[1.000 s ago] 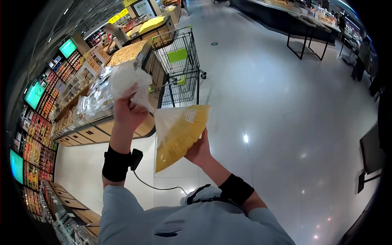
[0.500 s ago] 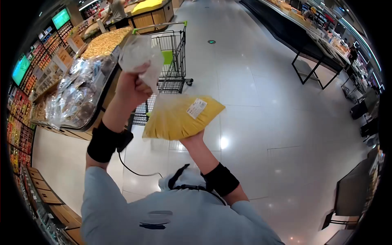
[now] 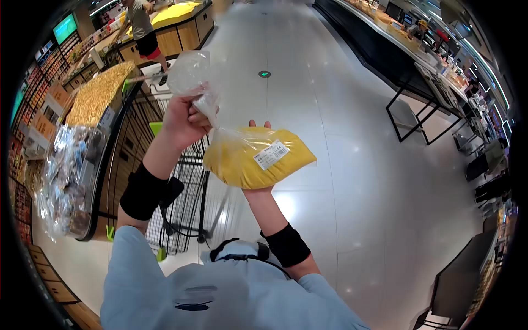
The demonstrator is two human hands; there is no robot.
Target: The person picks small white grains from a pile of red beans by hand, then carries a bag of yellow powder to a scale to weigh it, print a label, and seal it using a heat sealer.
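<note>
A clear plastic bag of fine yellow grain (image 3: 242, 165) is held up in front of me, a white printed label (image 3: 271, 155) on its side facing me. My left hand (image 3: 188, 120) is closed around the gathered neck of the bag, and the loose plastic top sticks out above the fist. Underneath, my right hand (image 3: 258, 194) supports the filled part on its palm; fingertips show past the far side, while the rest of that hand is hidden by the bag.
A shopping cart (image 3: 176, 214) stands close on my left, alongside a display counter with packaged goods (image 3: 69, 176) and a heap of tan food (image 3: 102, 91). A person (image 3: 142, 30) stands farther back. A black-framed table (image 3: 423, 104) is on the right.
The bag's neck is gathered tighter and the filled part looks rounder. My view has shifted, so the cart and counter appear nearer and lower left. More of the person shows.
</note>
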